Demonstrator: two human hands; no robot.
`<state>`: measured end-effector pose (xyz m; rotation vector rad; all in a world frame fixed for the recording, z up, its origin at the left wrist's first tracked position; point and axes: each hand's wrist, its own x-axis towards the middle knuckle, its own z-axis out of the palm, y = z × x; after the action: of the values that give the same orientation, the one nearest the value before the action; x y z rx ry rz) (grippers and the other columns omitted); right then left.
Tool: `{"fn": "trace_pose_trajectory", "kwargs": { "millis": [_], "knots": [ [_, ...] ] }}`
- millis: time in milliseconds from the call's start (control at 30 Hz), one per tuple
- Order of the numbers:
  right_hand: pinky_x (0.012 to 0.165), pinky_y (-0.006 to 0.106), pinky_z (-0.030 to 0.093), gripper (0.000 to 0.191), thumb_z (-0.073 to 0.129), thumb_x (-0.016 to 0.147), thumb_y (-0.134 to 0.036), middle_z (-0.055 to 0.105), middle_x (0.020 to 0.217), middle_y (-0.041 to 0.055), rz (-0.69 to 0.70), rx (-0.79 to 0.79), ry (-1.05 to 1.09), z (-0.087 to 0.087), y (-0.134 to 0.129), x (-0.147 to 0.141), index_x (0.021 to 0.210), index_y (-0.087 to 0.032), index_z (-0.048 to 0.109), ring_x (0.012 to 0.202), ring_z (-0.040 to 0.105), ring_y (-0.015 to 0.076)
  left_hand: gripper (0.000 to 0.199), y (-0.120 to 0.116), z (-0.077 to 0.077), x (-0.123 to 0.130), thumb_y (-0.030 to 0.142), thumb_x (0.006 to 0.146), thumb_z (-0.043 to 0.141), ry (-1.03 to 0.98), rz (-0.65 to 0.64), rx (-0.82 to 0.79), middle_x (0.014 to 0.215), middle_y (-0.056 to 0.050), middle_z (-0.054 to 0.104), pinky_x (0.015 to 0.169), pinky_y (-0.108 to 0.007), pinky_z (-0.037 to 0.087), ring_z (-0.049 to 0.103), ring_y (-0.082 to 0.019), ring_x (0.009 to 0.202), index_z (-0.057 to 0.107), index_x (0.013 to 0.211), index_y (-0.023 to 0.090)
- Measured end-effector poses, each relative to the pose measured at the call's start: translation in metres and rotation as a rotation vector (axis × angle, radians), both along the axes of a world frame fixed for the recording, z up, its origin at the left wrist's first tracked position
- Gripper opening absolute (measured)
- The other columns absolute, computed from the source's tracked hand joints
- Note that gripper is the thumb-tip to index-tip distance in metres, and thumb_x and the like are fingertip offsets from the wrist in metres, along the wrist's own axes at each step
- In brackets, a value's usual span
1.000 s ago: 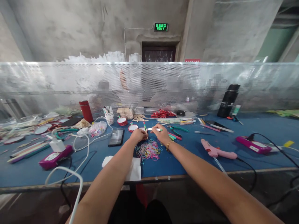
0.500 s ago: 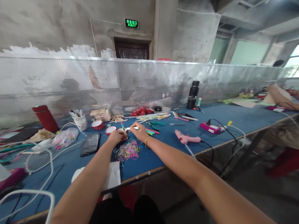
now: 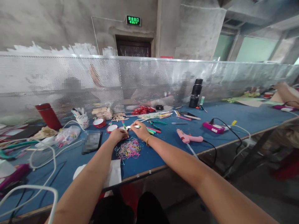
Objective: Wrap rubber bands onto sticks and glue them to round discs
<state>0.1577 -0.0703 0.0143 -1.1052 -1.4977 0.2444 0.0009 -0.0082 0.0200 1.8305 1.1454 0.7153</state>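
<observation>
My left hand (image 3: 118,135) is closed around the lower end of a narrow wooden stick (image 3: 124,125), which stands up with red and green colouring near its top. My right hand (image 3: 141,130), with a gold bracelet at the wrist, pinches a white marker with a green end (image 3: 138,126). The marker points left, its front end at the stick; whether they touch I cannot make out. Just below both hands lies a loose heap of thin multicoloured cords or bands (image 3: 129,149) on the blue tabletop. Several coloured markers (image 3: 154,129) lie right of my right hand.
Behind my hands are red round tins (image 3: 112,128), loose wooden sticks (image 3: 119,117) and green-handled pliers (image 3: 155,125). A pink glue gun (image 3: 190,138) lies to the right, a phone (image 3: 92,142) to the left. White cables (image 3: 54,155) loop at far left. Another person's arm (image 3: 283,91) shows far right.
The whole view has shifted slightly, so things appear a little further right. Both hands keep their hold on the stick and the marker, with hardly any movement between them.
</observation>
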Motion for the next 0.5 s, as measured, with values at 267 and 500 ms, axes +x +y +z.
{"fn": "trace_pose_trajectory", "kwargs": {
  "millis": [267,500],
  "knots": [
    [0.07,0.026,0.041,0.014,0.047,0.078,-0.03,0.063,0.071,-0.0022,0.0,-0.016,0.0,-0.001,0.0005,0.0004,0.07,-0.021,0.055,0.071,0.056,0.0147,0.016,0.0105,-0.0091,-0.001,0.029,0.063,0.07,0.013,-0.001,0.003,0.051,0.0,0.058,0.048,-0.019,0.038,0.049,-0.009,0.047,0.065,0.06,0.014],
    [0.07,0.025,0.041,0.016,0.047,0.079,-0.031,0.063,0.073,-0.0021,0.024,0.008,-0.026,-0.0025,0.0007,-0.0006,0.07,-0.02,0.055,0.072,0.055,0.0143,0.012,0.0072,-0.0084,0.0005,0.024,0.065,0.067,-0.004,0.011,-0.022,0.054,-0.001,0.06,0.052,-0.018,0.042,0.052,-0.009,0.05,0.064,0.058,0.014]
  ]
}}
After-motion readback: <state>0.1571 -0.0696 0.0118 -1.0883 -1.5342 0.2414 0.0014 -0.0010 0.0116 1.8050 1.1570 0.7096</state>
